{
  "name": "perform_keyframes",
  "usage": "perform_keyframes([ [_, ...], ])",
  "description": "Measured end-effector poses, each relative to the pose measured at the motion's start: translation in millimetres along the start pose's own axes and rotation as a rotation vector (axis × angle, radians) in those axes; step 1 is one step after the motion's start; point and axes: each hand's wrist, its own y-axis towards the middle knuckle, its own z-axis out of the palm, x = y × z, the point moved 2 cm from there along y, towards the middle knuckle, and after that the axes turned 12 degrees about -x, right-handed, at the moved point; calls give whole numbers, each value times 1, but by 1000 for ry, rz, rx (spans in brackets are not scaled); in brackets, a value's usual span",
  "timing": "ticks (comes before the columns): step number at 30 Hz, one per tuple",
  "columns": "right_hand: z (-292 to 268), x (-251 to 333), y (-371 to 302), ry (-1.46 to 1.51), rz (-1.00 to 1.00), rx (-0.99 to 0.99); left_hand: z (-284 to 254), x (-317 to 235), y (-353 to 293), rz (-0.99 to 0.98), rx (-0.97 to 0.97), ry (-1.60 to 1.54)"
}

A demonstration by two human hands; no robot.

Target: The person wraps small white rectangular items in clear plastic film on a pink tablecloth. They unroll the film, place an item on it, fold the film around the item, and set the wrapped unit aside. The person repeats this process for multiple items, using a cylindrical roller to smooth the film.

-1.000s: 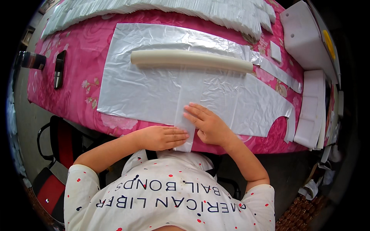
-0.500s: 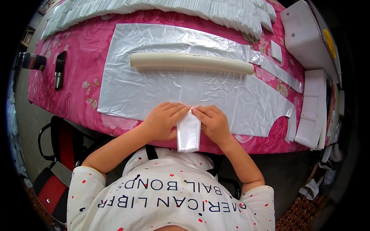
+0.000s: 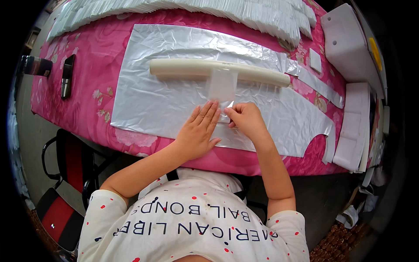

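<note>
A narrow piece of translucent white plastic film (image 3: 223, 85) lies lengthwise over the silvery white plastic sheet (image 3: 152, 102), its far end overlapping a long cream tube (image 3: 192, 67). My left hand (image 3: 198, 131) rests flat beside the film's near end, fingers stretched out and fingertips touching it. On the other side, my right hand (image 3: 248, 120) pinches the near end of the film between thumb and fingers. Its curled fingers hide part of that end. The large sheet spreads under both hands, with a curved cut-out at its right end.
Rows of folded white plastic packets (image 3: 183, 6) line the far edge of the pink flowered tablecloth (image 3: 87, 83). At left are a dark phone (image 3: 67, 77) and a dark jar (image 3: 37, 66). White foam boxes (image 3: 349, 37) stand at right. A black-and-red chair (image 3: 67, 159) is at lower left.
Both hands have moved forward from the table's near edge. The folded white film that hung there now lies farther up, reaching over the tube. My left hand has flattened out.
</note>
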Motion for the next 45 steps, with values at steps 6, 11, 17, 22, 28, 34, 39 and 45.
perform_keyframes([
  [6,4,8,-24,-416,-568,-446,6,2,-2,-40,17,65],
  [11,-2,-11,-12,-533,-1158,-310,-1,3,4,-2,-42,70],
  [17,-12,5,4,-461,-1139,-47,-7,12,16,52,-182,63],
  [22,-14,4,11,-438,-1155,-54,-6,17,26,155,-220,151],
  [28,-13,-4,-5,-395,-1193,-61,-18,17,8,296,-184,-17],
  [34,1,-24,-48,-331,-1240,-119,-19,7,-27,318,-178,-61],
  [39,-1,-27,-49,-252,-1157,-115,-17,9,-23,212,-186,-177],
  [45,-5,-19,-31,-114,-490,-104,-17,14,-8,-297,-3,-188],
])
